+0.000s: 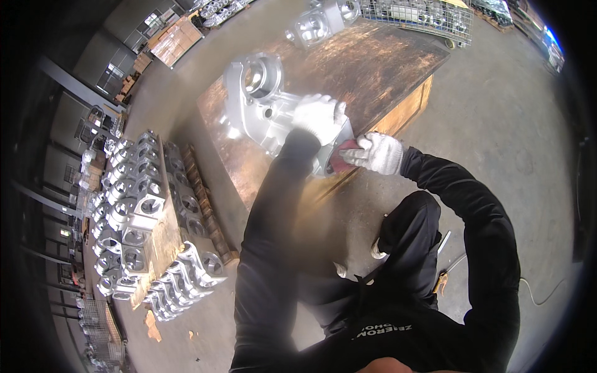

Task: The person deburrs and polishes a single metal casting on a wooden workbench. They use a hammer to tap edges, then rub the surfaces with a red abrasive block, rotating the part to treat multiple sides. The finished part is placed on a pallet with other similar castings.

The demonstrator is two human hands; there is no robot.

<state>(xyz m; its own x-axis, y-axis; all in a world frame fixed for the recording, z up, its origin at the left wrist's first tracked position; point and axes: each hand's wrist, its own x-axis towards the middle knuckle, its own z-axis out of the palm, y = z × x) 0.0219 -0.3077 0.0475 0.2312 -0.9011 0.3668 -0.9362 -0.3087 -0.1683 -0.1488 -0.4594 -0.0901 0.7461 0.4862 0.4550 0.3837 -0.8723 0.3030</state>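
A large silvery metal casting with a round bored end lies on the wooden workbench. My left hand, in a white knit glove, grips the casting's body from above, its fingers curled over the near part. My right hand, gloved alike, presses a dark red abrasive pad against the casting's near right end, by the bench edge. The pad's far side is hidden against the metal. Farther back on the bench stands a second silvery casting.
Left of the bench, rows of similar castings are stacked with a wooden board between them. A wire cage cart stands behind the bench. An orange-handled tool and a thin cable lie on the floor at right.
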